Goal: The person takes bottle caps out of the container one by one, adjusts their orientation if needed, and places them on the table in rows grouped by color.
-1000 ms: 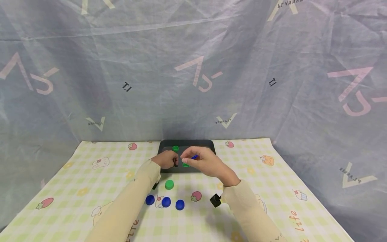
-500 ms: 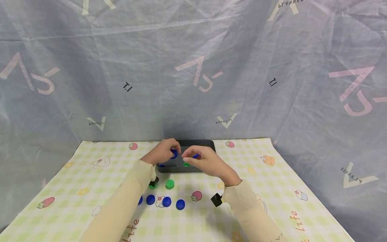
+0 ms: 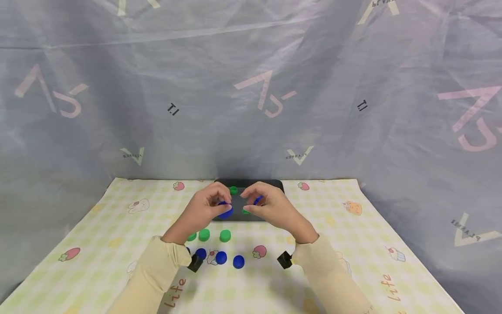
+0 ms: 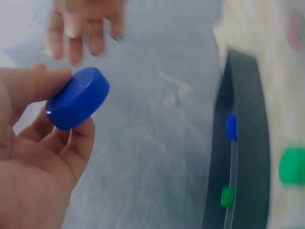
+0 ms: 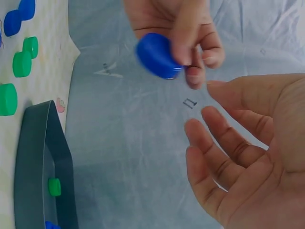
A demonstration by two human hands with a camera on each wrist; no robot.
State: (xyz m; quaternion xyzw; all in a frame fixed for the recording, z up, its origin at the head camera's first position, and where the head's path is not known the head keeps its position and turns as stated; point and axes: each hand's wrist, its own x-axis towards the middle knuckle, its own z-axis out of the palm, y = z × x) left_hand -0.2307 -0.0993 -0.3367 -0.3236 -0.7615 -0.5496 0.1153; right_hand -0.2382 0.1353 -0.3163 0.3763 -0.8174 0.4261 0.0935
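Note:
My left hand pinches a blue bottle cap between thumb and fingers, its flat top tilted, raised over the dark tray. Facing it from the right is my right hand, fingers loosely bent and parted, with nothing in its grasp. In the right wrist view, a gap separates these fingers from the held cap. Inside the tray are a green cap at the back, another green cap and a blue cap, the last two partly hidden by my right hand.
In front of the tray, green caps lie in a row on the checked tablecloth. Nearer to me is a row of blue caps, partly covered by the left wrist's black camera. A grey curtain hangs behind the table.
My left hand has come up out of the tray with a blue cap and turned to face the right hand. The right hand has hardly moved. The head view has shifted slightly.

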